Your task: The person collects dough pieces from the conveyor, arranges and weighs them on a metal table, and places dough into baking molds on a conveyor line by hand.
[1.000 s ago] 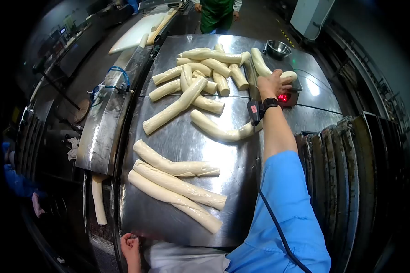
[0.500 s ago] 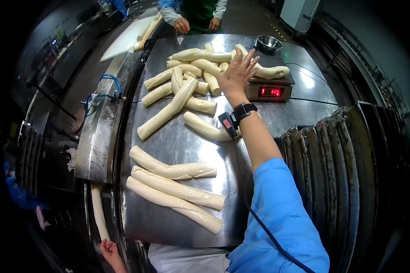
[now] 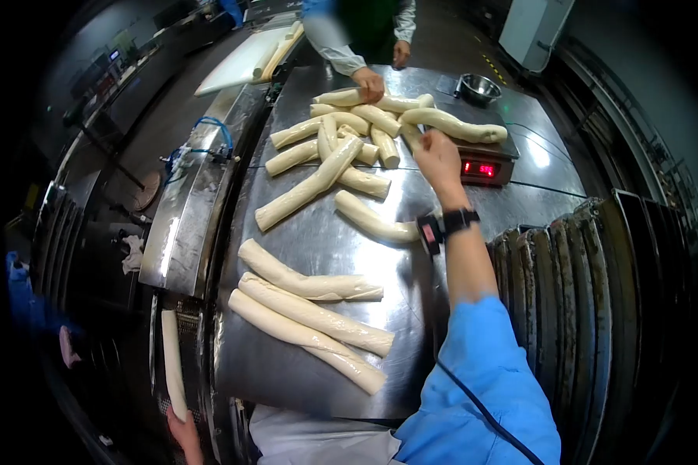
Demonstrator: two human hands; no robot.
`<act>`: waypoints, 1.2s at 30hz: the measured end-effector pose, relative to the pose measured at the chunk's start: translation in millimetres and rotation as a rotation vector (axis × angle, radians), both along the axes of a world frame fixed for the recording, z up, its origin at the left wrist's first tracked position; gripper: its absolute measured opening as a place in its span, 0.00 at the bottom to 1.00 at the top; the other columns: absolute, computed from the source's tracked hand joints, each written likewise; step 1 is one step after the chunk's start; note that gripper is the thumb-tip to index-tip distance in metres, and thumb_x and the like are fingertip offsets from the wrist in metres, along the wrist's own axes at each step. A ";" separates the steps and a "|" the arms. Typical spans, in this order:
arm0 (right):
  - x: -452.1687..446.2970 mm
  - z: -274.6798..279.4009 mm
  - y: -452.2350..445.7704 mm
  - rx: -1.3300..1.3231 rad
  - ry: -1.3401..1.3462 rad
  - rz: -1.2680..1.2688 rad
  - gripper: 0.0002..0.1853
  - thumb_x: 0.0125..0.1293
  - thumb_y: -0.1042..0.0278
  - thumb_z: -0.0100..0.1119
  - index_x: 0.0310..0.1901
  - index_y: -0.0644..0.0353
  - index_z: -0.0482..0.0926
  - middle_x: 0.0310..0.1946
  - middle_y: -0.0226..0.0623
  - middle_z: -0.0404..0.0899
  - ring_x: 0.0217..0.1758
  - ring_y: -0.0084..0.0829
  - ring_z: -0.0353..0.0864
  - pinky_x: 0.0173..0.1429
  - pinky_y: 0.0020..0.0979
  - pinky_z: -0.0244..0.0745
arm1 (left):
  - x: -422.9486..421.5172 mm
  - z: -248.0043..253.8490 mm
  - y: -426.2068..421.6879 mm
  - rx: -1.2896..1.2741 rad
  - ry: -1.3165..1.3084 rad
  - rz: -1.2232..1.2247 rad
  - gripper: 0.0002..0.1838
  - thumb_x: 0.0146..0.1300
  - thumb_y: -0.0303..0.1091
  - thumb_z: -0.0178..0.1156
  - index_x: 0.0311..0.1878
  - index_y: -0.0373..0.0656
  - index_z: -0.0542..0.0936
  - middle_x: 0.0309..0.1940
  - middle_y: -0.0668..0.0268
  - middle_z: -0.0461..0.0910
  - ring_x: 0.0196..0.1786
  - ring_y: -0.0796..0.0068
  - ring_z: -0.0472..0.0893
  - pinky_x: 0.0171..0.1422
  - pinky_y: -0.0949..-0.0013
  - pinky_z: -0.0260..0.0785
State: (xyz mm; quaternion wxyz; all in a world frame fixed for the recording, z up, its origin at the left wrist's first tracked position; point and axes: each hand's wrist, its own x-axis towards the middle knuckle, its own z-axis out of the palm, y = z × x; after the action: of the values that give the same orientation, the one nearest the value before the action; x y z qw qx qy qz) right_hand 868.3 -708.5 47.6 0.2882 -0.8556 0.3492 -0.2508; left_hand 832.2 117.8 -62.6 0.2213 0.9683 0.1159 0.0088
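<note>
My right hand (image 3: 440, 160) is closed at the left edge of the scale, its fingertips on a short piece of pale dough (image 3: 412, 138); the fingers partly hide it. A thick dough log (image 3: 457, 124) lies across the digital scale (image 3: 485, 170), which shows red digits. At lower left, my left hand (image 3: 184, 435) grips the bottom end of a long dough log (image 3: 173, 364) beside the machine. A pile of dough logs (image 3: 310, 186) lies left of my right hand. Nearer me rest three more logs (image 3: 314, 314), and a single curved log (image 3: 372, 219) lies by my wrist.
Across the steel table (image 3: 302, 380), a co-worker's hand (image 3: 369, 84) touches a log at the back of the pile. A metal bowl (image 3: 479, 89) stands behind the scale. Stacked metal trays (image 3: 551, 287) line the right side. The machine's steel housing (image 3: 190, 225) runs along the left.
My right hand has gone from spread fingers to closed on the dough piece. My left hand has closed around the log's end. The co-worker's hand has reached onto the pile.
</note>
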 end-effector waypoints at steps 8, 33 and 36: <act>-60.1 -48.6 106.1 -0.289 0.643 0.369 0.28 0.40 0.49 0.71 0.40 0.62 0.83 0.37 0.48 0.83 0.45 0.48 0.81 0.55 0.40 0.73 | 5.7 10.3 -60.6 0.168 -0.139 -0.072 0.33 0.52 0.27 0.66 0.62 0.33 0.67 0.54 0.46 0.72 0.58 0.46 0.71 0.64 0.56 0.63; -46.0 -31.7 93.4 -0.004 0.549 0.422 0.29 0.44 0.47 0.69 0.39 0.67 0.83 0.41 0.52 0.82 0.44 0.51 0.81 0.52 0.39 0.75 | -35.3 93.4 -194.6 -1.058 0.206 0.218 0.19 0.62 0.35 0.57 0.53 0.36 0.70 0.38 0.65 0.74 0.39 0.72 0.76 0.44 0.67 0.70; -70.7 -69.8 119.1 -0.471 0.483 0.179 0.29 0.41 0.44 0.69 0.39 0.60 0.84 0.39 0.50 0.82 0.44 0.51 0.80 0.51 0.43 0.75 | -37.0 68.2 -240.9 -0.995 0.322 -0.005 0.20 0.63 0.31 0.61 0.55 0.35 0.69 0.45 0.61 0.77 0.44 0.73 0.78 0.48 0.68 0.72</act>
State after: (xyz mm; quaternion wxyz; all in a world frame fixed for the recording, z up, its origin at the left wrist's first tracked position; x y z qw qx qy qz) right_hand 797.6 -589.3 -22.2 0.0126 -0.9605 0.2634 -0.0884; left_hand 795.3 -123.1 5.6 0.6339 0.7354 0.1363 -0.1968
